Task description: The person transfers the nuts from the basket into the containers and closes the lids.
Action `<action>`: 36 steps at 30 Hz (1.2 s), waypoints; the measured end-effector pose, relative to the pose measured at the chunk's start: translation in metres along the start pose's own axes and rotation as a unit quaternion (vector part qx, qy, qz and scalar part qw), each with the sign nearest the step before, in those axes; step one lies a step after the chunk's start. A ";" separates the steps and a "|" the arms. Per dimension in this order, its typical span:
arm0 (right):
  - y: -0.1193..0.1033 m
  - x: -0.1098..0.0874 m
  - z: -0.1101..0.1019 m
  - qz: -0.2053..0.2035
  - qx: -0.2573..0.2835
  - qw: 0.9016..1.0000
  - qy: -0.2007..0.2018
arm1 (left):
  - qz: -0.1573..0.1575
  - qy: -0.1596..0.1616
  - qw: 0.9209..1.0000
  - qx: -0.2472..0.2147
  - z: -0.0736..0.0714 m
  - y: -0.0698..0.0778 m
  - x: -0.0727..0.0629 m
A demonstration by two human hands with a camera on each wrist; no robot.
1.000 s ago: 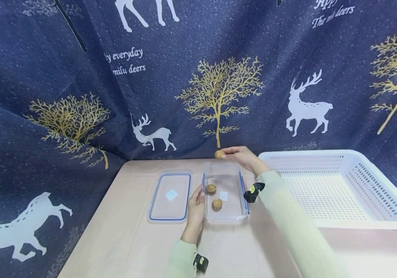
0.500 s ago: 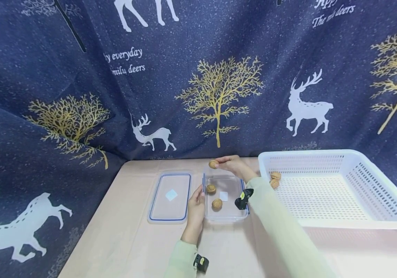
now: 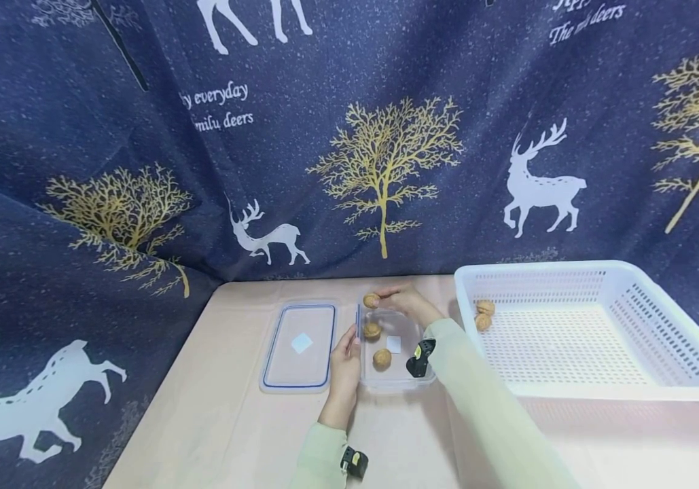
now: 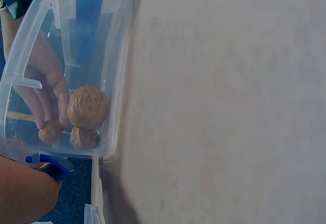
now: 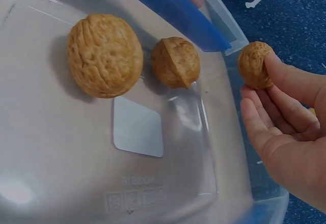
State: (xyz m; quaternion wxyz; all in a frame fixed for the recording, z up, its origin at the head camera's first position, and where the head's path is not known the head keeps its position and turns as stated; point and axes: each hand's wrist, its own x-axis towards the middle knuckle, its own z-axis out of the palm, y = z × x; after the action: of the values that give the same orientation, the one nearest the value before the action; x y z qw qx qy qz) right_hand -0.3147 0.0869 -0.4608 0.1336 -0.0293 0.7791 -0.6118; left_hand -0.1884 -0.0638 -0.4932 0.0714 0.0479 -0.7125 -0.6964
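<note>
Between the thumb and fingertips of my right hand [image 3: 407, 301] is a walnut [image 5: 255, 65], over the far end of a clear plastic food container [image 3: 398, 377]. Two more walnuts lie on the container floor: a nearer one [image 3: 382, 359] and one farther back [image 3: 371, 331]. My left hand [image 3: 345, 363] rests along the container's left side, its fingers reaching up to the blue-edged wall. In the left wrist view, the right hand [image 4: 48, 84] and its walnut show through the clear plastic. Flat on the table, left of the container, is its lid [image 3: 299, 367] with a blue seal.
A white perforated basket [image 3: 636, 392] stands at the right, with two walnuts [image 3: 484, 315] at its left end. Behind the table [image 3: 227, 380] hangs a dark blue cloth [image 3: 288, 170] printed with deer and trees.
My right hand has moved left and down with the walnut, toward the container's far left corner. Walnuts in the basket have come into sight behind the sleeve. My left hand stays put.
</note>
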 end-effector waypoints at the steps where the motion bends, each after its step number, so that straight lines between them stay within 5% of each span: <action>1: 0.001 0.000 0.001 0.006 0.002 1.000 0.002 | 0.000 -0.001 1.000 0.001 0.000 0.005 -0.002; 6: 0.005 0.002 0.003 0.033 0.022 0.999 0.016 | 0.000 -0.006 1.000 0.006 -0.001 0.018 -0.007; 15: 0.012 0.004 0.004 0.065 0.000 0.998 0.015 | -0.007 0.005 1.000 0.000 0.001 -0.006 0.004; 36: 0.014 0.002 0.005 0.072 0.042 0.997 0.005 | -0.001 0.010 1.000 0.008 0.001 -0.008 0.004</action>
State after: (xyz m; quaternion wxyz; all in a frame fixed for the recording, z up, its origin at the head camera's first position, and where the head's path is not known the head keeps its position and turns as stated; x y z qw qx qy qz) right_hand -0.3141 0.0857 -0.4758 0.1750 0.0354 0.7537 -0.6325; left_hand -0.1931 -0.0635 -0.5008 0.0770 0.0563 -0.7171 -0.6904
